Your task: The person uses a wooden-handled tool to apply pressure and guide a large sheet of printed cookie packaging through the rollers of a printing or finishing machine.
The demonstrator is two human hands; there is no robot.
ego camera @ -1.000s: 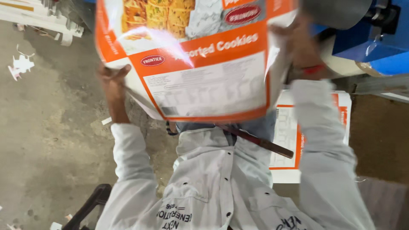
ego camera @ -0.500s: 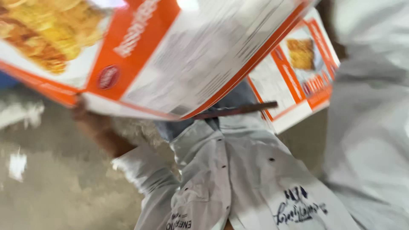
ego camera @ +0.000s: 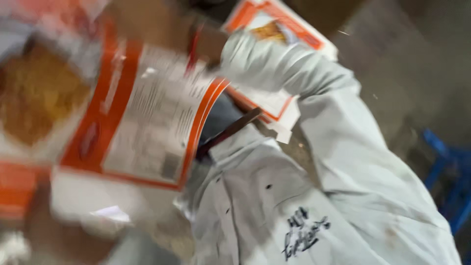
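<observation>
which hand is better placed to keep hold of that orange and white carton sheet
Probably the right hand: though blurred, it grips the orange and white carton sheet at its top edge, white sleeve stretched toward it. The left hand is a blur at the sheet's lower corner; its grip can't be judged.

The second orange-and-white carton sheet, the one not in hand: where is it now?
In the head view, upper centre-right, the second sheet lies beyond the right sleeve, behind the held carton sheet.
</observation>
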